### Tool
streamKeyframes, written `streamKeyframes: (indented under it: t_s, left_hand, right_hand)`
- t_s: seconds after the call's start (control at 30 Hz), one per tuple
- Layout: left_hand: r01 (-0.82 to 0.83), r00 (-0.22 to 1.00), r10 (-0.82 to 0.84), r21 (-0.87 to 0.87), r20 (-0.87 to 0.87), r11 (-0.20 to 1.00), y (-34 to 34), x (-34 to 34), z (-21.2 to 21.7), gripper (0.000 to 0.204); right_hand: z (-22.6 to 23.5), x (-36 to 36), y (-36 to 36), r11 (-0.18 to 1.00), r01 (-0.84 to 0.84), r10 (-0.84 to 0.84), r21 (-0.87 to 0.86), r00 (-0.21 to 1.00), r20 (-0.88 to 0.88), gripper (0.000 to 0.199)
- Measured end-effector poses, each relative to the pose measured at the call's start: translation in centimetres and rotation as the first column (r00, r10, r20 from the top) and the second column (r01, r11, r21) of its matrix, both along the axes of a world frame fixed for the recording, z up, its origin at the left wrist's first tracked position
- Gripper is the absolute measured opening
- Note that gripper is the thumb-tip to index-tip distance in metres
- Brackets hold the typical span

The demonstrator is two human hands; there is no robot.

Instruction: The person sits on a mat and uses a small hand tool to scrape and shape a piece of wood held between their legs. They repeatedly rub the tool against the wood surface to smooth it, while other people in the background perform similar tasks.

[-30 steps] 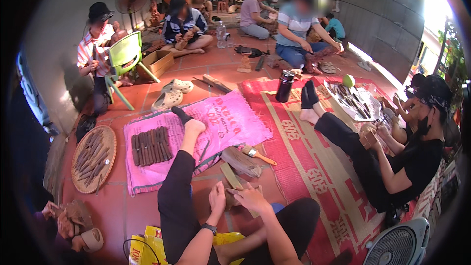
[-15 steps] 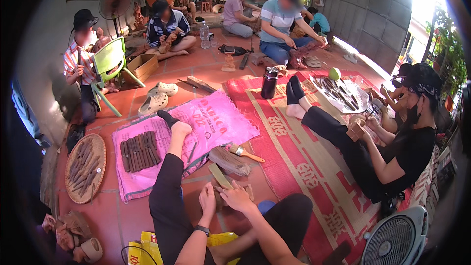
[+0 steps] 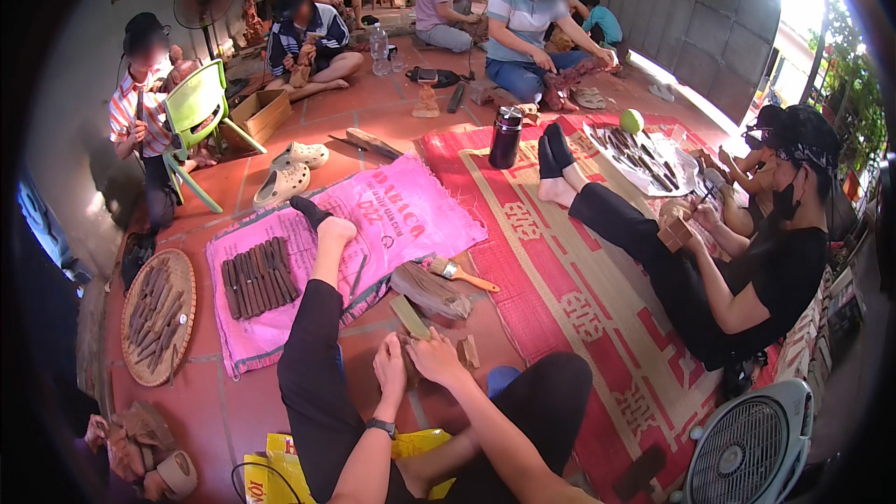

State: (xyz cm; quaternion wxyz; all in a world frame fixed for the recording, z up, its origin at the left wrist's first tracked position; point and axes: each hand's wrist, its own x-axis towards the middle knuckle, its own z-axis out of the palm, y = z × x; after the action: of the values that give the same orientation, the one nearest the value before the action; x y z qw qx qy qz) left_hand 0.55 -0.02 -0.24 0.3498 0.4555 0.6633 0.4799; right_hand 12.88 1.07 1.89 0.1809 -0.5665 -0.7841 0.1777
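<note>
Block (image 3: 409, 315), flat and greenish, lies off the near edge of the pink sack (image 3: 392, 238); my right hand (image 3: 435, 355) bends over its near end, my left hand (image 3: 390, 364) curls beside. Whether either clasps anything, I cannot tell. Lax fingers could let it skid.

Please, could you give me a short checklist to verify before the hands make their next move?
1. Left hand and right hand in view: ok, close together.
2. Firm grip on the green slat: cannot tell; its near end is hidden at the hands.
3. Brush apart from the hands: ok.
4. Dark sticks in a row on the sack: ok.
5. Outstretched foot off the sack: not ok; it seems to rest there.
</note>
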Motion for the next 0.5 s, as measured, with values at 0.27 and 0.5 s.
streamKeyframes:
  t_s: [0.27,0.5]
  left_hand:
    - [-0.009,1.000,0.009,-0.030,-0.014,1.000,-0.1,-0.1,0.8,0.045]
    - [-0.022,0.997,0.027,0.083,-0.068,0.996,-0.2,0.2,0.4,0.037]
  right_hand:
    - [0.9,-0.7,-1.4,0.984,-0.051,0.024,0.173,0.988,0.155,0.031]
    - [0.4,-0.8,0.3,0.997,0.065,-0.065,-0.028,0.997,0.035,0.030]
